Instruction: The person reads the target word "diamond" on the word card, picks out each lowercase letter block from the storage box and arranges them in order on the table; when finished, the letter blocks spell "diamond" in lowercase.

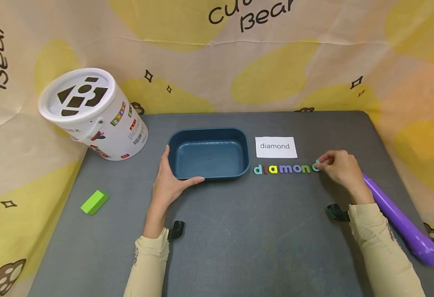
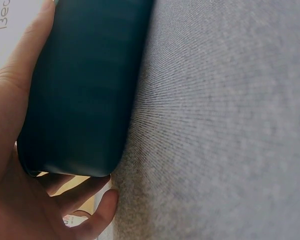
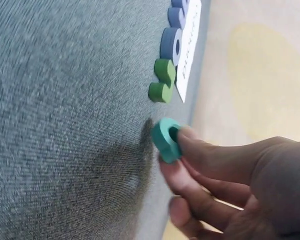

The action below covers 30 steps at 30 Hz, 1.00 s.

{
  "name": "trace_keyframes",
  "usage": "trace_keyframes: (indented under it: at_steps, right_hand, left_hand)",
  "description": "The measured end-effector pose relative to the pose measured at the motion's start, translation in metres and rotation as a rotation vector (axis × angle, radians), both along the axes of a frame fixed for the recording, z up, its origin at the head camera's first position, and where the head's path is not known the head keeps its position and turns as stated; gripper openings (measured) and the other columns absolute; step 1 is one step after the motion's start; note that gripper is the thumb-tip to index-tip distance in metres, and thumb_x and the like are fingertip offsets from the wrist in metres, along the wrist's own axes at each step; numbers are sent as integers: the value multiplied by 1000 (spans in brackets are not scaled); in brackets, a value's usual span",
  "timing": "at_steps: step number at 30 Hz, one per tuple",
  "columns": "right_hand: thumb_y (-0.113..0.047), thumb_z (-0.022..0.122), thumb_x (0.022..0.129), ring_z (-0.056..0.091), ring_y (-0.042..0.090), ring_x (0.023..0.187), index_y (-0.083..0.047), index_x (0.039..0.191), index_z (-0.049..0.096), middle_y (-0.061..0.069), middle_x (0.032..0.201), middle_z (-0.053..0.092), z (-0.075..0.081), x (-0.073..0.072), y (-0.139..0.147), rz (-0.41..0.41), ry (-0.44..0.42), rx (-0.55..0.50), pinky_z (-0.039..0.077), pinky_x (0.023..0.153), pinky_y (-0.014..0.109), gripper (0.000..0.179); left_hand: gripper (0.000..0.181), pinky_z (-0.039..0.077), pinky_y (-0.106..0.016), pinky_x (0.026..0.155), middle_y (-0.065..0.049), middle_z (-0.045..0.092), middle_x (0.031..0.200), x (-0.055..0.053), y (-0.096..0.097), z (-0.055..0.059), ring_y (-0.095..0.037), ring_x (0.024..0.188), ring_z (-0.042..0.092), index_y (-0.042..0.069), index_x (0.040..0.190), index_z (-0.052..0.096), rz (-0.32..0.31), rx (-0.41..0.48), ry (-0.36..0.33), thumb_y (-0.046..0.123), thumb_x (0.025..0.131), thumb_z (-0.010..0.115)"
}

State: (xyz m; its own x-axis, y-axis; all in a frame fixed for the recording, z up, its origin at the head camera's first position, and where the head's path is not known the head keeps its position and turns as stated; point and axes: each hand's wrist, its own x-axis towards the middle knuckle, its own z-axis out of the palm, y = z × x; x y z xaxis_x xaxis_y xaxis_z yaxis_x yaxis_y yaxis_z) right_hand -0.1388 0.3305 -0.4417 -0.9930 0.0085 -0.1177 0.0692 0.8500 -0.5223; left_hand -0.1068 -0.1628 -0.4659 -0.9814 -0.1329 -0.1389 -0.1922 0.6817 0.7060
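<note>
My right hand (image 1: 341, 169) pinches a teal letter "d" (image 3: 166, 139) between thumb and fingertips, at the right end of a row of coloured letters. That row holds a teal "d" (image 1: 258, 169), a yellow "a" (image 1: 273, 169), a purple "m" (image 1: 285, 169), a bluish "o" (image 1: 297, 168) and a green "n" (image 3: 162, 82), among others. Just above the letters lies a white card (image 1: 276, 153) printed "diamond". My left hand (image 1: 167, 183) grips the near left corner of a dark blue plastic bin (image 1: 209, 178), thumb along its front wall and fingers round its left end.
A white bucket (image 1: 127, 132) with shape holes in its lid stands at the back left. A green block (image 1: 95, 202) lies at the left, and a long purple object (image 1: 402, 218) beside my right forearm. Patterned cloth (image 1: 276, 74) hangs behind the grey table (image 1: 257, 247).
</note>
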Motion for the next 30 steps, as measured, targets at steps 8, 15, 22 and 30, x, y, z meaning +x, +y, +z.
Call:
trace_keyframes:
  at_steps: [8, 15, 22, 30]
  right_hand:
    - [-24, 78, 97, 65, 23, 79, 3, 100, 75, 12, 85, 77, -6, 0, 1, -9, -73, -7, 44, 67, 32, 27]
    - [-23, 75, 99, 63, 33, 87, 4, 104, 71, 18, 91, 72, -10, 2, 0, -16, -53, -18, 42, 75, 44, 27]
    - [-17, 70, 99, 51, 49, 109, 5, 113, 67, 31, 113, 59, -17, 4, -4, 1, -23, -17, 35, 90, 68, 26]
    - [-17, 65, 99, 42, 56, 116, 7, 117, 61, 35, 122, 52, -22, 4, -9, -7, -50, -15, 34, 93, 69, 30]
  left_hand:
    - [145, 26, -79, 116, 1, 8, 180, 1, -2, -2, -38, 162, 27, 43, 169, -7, -4, -5, -1, 72, 67, 91]
    - [145, 24, -79, 117, 1, 8, 180, 0, -1, 0, -38, 163, 25, 43, 169, -7, -5, -6, -1, 71, 67, 92]
    - [144, 28, -77, 117, 2, 8, 180, 0, -1, 1, -39, 162, 27, 42, 170, -6, -7, 0, 4, 68, 68, 92]
    - [144, 30, -76, 117, 2, 7, 180, -1, -3, 0, -39, 162, 27, 40, 170, -6, -14, 7, 10, 68, 68, 92]
